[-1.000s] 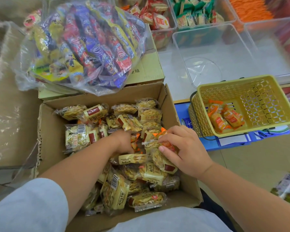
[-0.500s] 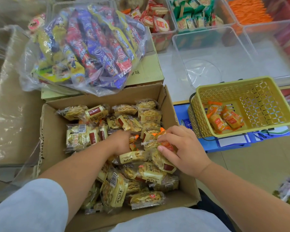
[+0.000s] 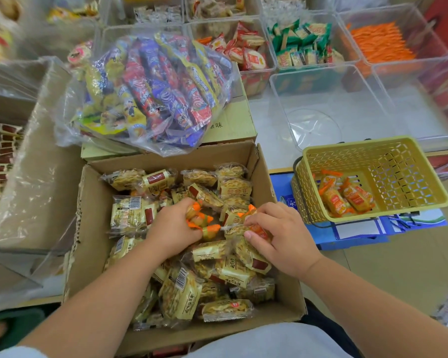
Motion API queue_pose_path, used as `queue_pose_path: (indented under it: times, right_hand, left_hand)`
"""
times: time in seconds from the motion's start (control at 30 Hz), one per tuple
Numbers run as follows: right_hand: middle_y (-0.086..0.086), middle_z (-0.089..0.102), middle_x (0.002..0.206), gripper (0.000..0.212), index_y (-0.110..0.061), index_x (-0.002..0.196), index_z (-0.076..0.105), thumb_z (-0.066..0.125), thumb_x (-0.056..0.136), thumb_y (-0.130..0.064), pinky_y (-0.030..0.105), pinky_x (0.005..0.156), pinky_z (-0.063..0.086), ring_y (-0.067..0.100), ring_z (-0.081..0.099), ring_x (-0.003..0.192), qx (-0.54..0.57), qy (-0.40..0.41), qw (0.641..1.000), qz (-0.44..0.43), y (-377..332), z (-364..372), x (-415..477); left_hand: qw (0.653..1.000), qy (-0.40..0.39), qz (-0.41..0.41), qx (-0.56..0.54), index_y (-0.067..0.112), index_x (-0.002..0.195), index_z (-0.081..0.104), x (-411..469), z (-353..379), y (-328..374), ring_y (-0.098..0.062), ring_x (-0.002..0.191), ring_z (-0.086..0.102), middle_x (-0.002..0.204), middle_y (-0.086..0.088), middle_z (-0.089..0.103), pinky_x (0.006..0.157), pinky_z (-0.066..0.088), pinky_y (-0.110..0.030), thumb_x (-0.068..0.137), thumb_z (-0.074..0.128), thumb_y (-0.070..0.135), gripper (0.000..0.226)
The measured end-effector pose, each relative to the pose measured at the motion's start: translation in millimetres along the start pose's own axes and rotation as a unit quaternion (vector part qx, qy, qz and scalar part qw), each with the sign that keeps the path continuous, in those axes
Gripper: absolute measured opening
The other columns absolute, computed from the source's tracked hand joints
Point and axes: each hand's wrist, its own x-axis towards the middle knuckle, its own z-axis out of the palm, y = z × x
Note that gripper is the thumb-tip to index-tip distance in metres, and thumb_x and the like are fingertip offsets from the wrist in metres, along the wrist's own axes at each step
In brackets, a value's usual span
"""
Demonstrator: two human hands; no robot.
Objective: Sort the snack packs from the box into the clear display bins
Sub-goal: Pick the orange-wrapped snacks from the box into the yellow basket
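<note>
Head view gives me the open cardboard box (image 3: 92, 228) first, heaped with yellow snack packs (image 3: 130, 215). I see an empty clear bin (image 3: 276, 83) beyond its far right corner, and a yellow basket (image 3: 398, 161) to its right holding a few orange packs (image 3: 347, 198). Both forearms reach forward into the box, and the hands sit near each other over its middle. The left hand (image 3: 171, 229), palm down, has its fingers curled round a bunch of orange-ended packs (image 3: 201, 219). The right hand (image 3: 285, 235) pinches another orange-ended pack (image 3: 255, 227) between thumb and fingertips.
</note>
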Motion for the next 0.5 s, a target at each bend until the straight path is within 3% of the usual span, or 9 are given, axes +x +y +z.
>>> queue_pose_path:
  times: [0.1, 0.17, 0.27, 0.37, 0.4, 0.5]
  right_hand:
    - [-0.01, 0.061, 0.103, 0.035, -0.028, 0.106, 0.073, 0.052, 0.095, -0.053, 0.046, 0.086, 0.046, 0.015, 0.056, 0.097, 0.009, 0.005, 1.0, -0.004, -1, 1, 0]
    - [-0.011, 0.062, 0.104, 0.031, -0.029, 0.106, 0.073, 0.054, 0.095, -0.051, 0.046, 0.089, 0.046, 0.014, 0.056, 0.1, 0.028, 0.006, 1.0, -0.004, -2, 0, 0]
    - [-0.017, 0.063, 0.11, 0.024, -0.034, 0.109, 0.071, 0.058, 0.095, -0.048, 0.04, 0.096, 0.046, 0.007, 0.057, 0.109, 0.099, -0.002, 0.995, 0.006, -1, -6, 2]
    - [-0.019, 0.066, 0.113, 0.021, -0.041, 0.11, 0.068, 0.057, 0.094, -0.049, 0.021, 0.089, 0.047, 0.007, 0.061, 0.107, 0.228, 0.01, 0.973, 0.033, 5, -20, 0]
    - [-0.017, 0.067, 0.113, 0.02, -0.041, 0.109, 0.068, 0.057, 0.094, -0.048, 0.021, 0.085, 0.05, 0.01, 0.063, 0.102, 0.267, 0.021, 0.962, 0.043, 10, -28, -1]
    - [-0.009, 0.068, 0.108, 0.025, -0.035, 0.111, 0.07, 0.061, 0.092, -0.048, 0.048, 0.073, 0.06, 0.02, 0.063, 0.089, 0.334, 0.044, 0.938, 0.079, 39, -57, -5]
  left_hand:
    - [0.99, 0.09, -0.042, -0.096, 0.041, 0.121, 0.059, -19, -24, 0, 0.001, 0.077, 0.062, 0.082, 0.023, 0.066, 0.062, 0.047, -0.02, 0.062, 0.088, 0.029, 0.067]
    - [0.963, 0.153, -0.072, -0.209, 0.035, 0.112, 0.063, -34, -42, -1, 0.001, 0.075, 0.068, 0.081, 0.021, 0.073, 0.065, 0.05, -0.021, 0.065, 0.091, 0.02, 0.056]
    - [0.888, 0.22, -0.096, -0.393, 0.026, 0.105, 0.07, -59, -62, 8, -0.006, 0.068, 0.072, 0.082, 0.013, 0.077, 0.058, 0.058, -0.025, 0.071, 0.089, 0.002, 0.045]
    - [0.794, 0.22, -0.094, -0.559, 0.024, 0.095, 0.073, -82, -67, 31, -0.016, 0.07, 0.075, 0.081, 0.001, 0.078, 0.059, 0.063, -0.036, 0.072, 0.081, 0.001, 0.033]
    - [0.77, 0.216, -0.097, -0.592, 0.024, 0.096, 0.074, -89, -66, 39, -0.019, 0.071, 0.076, 0.083, -0.002, 0.078, 0.058, 0.063, -0.039, 0.068, 0.079, 0.007, 0.033]
    - [0.729, 0.202, -0.107, -0.645, 0.021, 0.113, 0.071, -104, -52, 70, -0.024, 0.073, 0.076, 0.09, -0.008, 0.078, 0.057, 0.061, -0.042, 0.063, 0.078, 0.015, 0.05]
